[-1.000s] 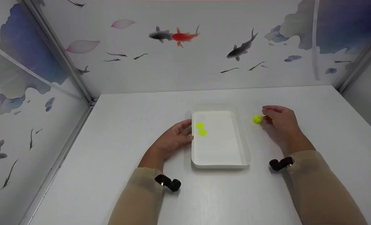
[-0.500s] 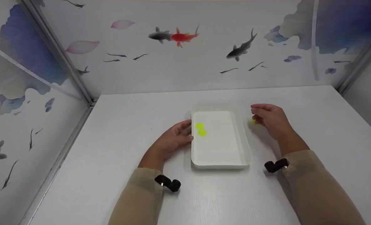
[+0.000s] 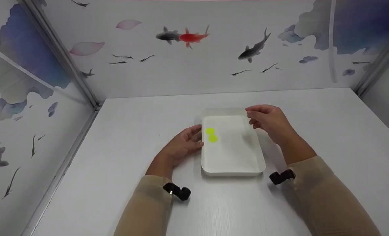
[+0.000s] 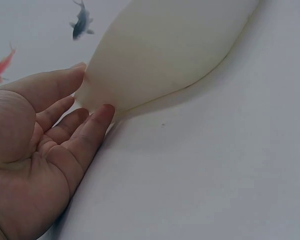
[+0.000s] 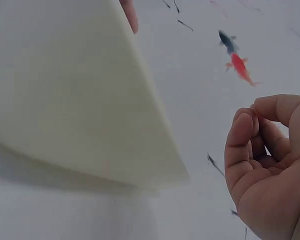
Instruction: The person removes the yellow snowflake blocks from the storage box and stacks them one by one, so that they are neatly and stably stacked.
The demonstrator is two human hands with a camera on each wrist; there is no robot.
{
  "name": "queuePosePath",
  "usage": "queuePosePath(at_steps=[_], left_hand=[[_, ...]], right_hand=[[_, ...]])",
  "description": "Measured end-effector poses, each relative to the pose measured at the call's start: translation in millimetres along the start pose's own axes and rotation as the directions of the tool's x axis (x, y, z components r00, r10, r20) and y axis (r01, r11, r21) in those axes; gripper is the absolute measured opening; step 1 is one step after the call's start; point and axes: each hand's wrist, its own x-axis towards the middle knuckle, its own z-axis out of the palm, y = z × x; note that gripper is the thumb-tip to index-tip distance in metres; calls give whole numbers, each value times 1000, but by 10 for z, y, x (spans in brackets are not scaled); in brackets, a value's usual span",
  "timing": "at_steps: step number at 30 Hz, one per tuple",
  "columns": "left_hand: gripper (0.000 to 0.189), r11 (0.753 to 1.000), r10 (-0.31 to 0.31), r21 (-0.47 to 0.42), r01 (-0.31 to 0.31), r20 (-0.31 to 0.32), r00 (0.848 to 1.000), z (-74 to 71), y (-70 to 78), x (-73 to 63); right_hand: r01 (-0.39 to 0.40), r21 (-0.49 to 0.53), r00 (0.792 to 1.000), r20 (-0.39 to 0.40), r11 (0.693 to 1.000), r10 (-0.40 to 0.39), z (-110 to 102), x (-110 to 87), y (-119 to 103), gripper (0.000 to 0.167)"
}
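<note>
A white shallow tray [image 3: 232, 173] lies on the table, its inside showing two small bright yellow round pieces [image 3: 210, 131] close to the left wall. My left hand [image 3: 183, 146] touches the outer left side with its fingertips, spread along the wall. In the left wrist view, the left hand [image 4: 55, 130] has its fingers at the tray's pale end [image 4: 155, 55]. My right hand [image 3: 270, 123] hovers at the far right rim. Curled fingers meet the thumb on the right hand [image 5: 270, 165], and nothing shows between them. The loose yellow ball is hidden.
The white table [image 3: 125, 137] extends around the tray. Behind it rises a wall [image 3: 194, 75] printed with fish; another printed wall [image 3: 33, 108] stands at the left along a metal frame. Each beige sleeve [image 3: 325, 190] carries a small black camera [image 3: 281, 177].
My right hand has moved left from beside the yellow ball to the tray's right rim, and the ball has gone out of sight behind it. The left hand stays in place.
</note>
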Motion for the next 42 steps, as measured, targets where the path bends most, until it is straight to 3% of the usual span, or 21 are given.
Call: queuePosePath(at_steps=[10,22,33,42], left_hand=[[78,1000,-13,17,13,-25,1000,-10,18,-9],[77,1000,9,9,-9,-6,1000,-29,20,0],[78,1000,8,10,-8,6,1000,-24,25,14],[80,999,12,42,-12,8,1000,-26,7,8]], right_hand=[[-10,5,994,110,1000,9,317,85,-208,29],[-27,-73,987,155,997,38,647,380,-361,28],[-54,-87,983,172,995,68,911,599,-347,33],[-91,-155,980,162,984,116,991,717,-113,29]])
